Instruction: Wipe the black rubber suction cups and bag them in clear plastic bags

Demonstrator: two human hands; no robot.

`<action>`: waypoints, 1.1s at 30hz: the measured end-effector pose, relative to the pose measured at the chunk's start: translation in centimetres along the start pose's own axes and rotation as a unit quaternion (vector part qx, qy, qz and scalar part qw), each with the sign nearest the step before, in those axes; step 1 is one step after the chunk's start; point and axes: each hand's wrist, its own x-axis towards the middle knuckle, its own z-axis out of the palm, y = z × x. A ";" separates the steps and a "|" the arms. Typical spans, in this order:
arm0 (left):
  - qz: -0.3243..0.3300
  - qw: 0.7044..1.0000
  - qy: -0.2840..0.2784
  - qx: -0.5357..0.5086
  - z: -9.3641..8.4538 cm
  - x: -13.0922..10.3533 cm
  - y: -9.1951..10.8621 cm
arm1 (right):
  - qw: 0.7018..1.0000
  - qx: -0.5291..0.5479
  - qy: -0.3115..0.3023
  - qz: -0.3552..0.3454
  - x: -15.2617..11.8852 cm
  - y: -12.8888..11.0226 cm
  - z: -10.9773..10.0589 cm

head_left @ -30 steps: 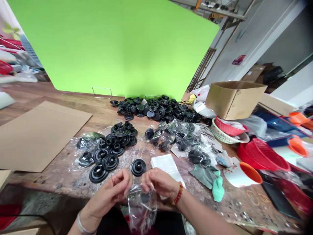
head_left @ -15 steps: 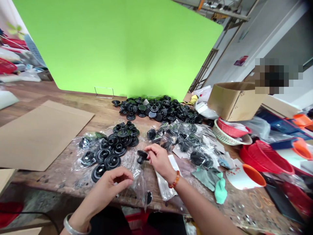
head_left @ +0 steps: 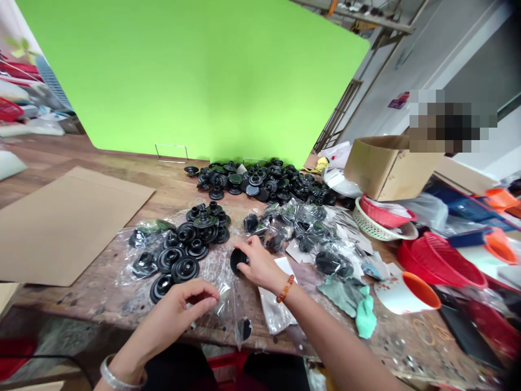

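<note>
A black round knob [head_left: 237, 262] is between the thumb and fingers of my right hand [head_left: 260, 264], its wide face turned partly toward me. My left hand [head_left: 185, 304] is curled, with its fingertips at a clear plastic bag [head_left: 228, 301] near the table's front edge. Left of the bag lies a heap of loose black knobs [head_left: 186, 268], and bagged knobs [head_left: 144, 264] rest beside it. Across the back runs a larger pile of black knobs [head_left: 254, 182]. More knobs in clear wrap [head_left: 328, 262] lie to the right.
Brown cardboard [head_left: 73, 222] lies at left, below a green board [head_left: 195, 81]. At right are a cardboard box [head_left: 391, 174], red baskets [head_left: 442, 260], a white and orange cup [head_left: 401, 296] and a green cloth [head_left: 366, 315]. A blurred person is behind the box.
My right hand has turned the black knob so its wide face shows, shifting slightly. My left hand has barely moved.
</note>
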 end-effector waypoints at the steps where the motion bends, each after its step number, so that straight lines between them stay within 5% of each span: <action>1: 0.002 1.000 -0.002 0.006 0.0 0.0 0.2 | 1.000 -0.004 -0.027 -0.013 0.2 0.1 0.0; 4: 0.004 1.000 -0.006 0.021 0.2 0.1 0.5 | 0.996 0.005 -0.077 -0.041 0.4 0.3 0.5; 9: 0.010 0.999 -0.028 0.043 0.1 0.2 0.8 | 0.993 -0.037 -0.016 -0.108 -0.1 0.1 1.6; 14: 0.016 0.998 -0.047 0.033 -0.5 -0.2 1.0 | 0.977 -0.025 -0.060 -0.203 -1.4 -0.3 1.6; 18: 0.010 0.999 -0.040 -0.005 -0.7 -0.5 1.0 | 0.983 0.102 0.011 -0.154 -1.5 0.0 1.7; 28: 0.001 0.999 -0.039 0.011 -0.5 -0.1 1.3 | 0.984 0.063 -0.059 -0.159 1.3 0.9 3.1; 33: 0.011 0.999 -0.024 0.042 0.3 0.3 1.6 | 0.990 0.123 0.068 -0.027 0.7 -1.3 0.9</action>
